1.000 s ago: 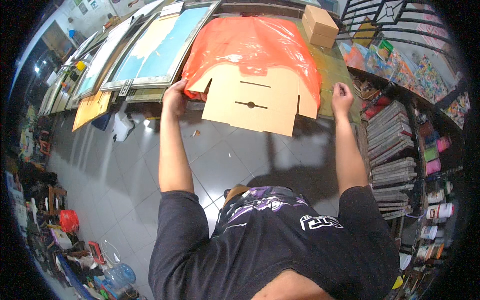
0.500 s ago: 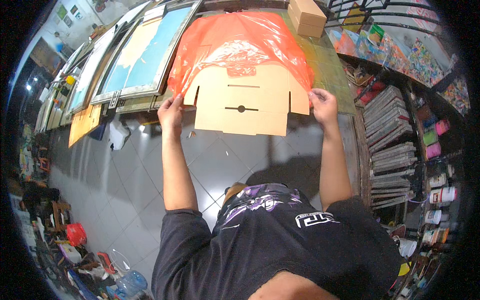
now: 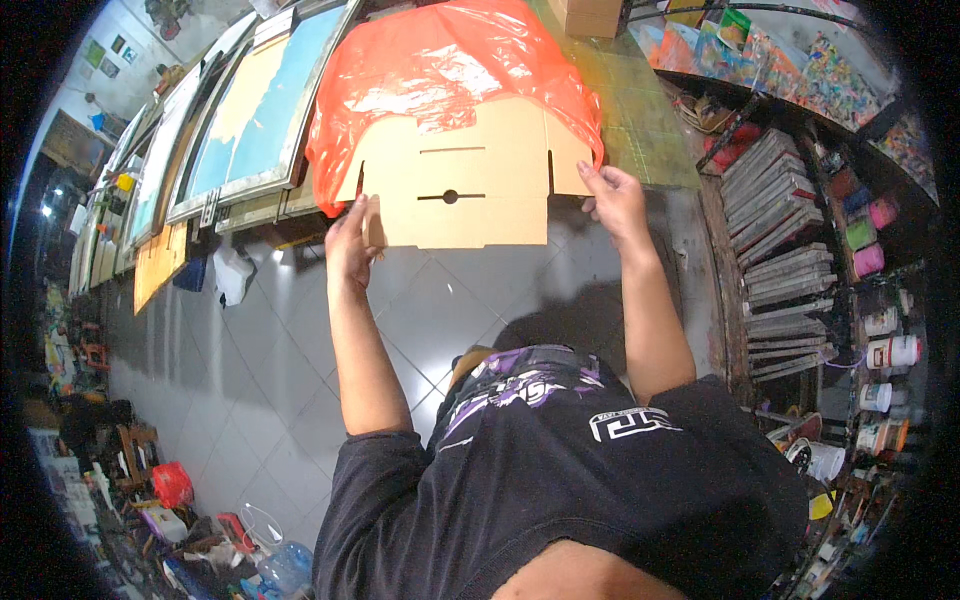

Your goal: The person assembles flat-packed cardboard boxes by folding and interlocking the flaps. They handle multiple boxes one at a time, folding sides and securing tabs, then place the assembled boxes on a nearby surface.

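A flat sheet of tan cardboard, die-cut with slots and a round hole, lies partly inside an orange plastic bag. Its near edge sticks out past the table edge toward me. My left hand is closed on the cardboard's near left corner; the bag's loose left rim hangs just above it. At the right side, my right hand pinches the corner of the side flap, where the bag's rim also reaches. Whether its fingers hold the plastic too is hard to see. The far part of the cardboard is hidden under the bag.
Framed screens lean along the table's left. A cardboard box sits at the far right of the greenish tabletop. Stacked frames and paint tubs fill the right-hand shelves. Below lies a grey tiled floor.
My left hand has let go of the bag's left rim and moved onto the cardboard's corner. The right hand has shifted onto the flap's corner. The whole view has tilted slightly.
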### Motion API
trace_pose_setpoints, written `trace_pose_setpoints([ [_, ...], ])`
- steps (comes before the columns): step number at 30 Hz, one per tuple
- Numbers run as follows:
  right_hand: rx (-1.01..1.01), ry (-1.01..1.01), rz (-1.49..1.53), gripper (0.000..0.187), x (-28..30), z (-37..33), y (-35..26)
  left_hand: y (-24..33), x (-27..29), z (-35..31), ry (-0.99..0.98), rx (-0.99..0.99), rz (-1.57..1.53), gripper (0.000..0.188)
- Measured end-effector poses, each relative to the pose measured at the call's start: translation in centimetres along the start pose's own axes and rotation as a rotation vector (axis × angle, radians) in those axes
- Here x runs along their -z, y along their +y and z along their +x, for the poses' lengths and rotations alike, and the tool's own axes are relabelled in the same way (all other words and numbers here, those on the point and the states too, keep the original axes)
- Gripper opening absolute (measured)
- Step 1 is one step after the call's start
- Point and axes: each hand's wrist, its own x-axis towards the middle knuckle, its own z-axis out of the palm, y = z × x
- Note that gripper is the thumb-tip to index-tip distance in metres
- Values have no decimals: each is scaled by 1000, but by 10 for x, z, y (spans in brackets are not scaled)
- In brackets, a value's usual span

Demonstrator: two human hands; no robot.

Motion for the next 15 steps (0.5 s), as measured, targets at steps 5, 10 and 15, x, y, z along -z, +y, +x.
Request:
trace_pose_setpoints([
  [5,-80,-58,341,28,11,0,0,10,-23,-47,-182,-83,-63,24],
  [10,-58,56,434,44,26,-10,-16,0,-33,-75,-192,-60,-64,25],
  [15,20,50,276,36,31,0,-8,2,-21,-52,-1,-157,286,32],
])
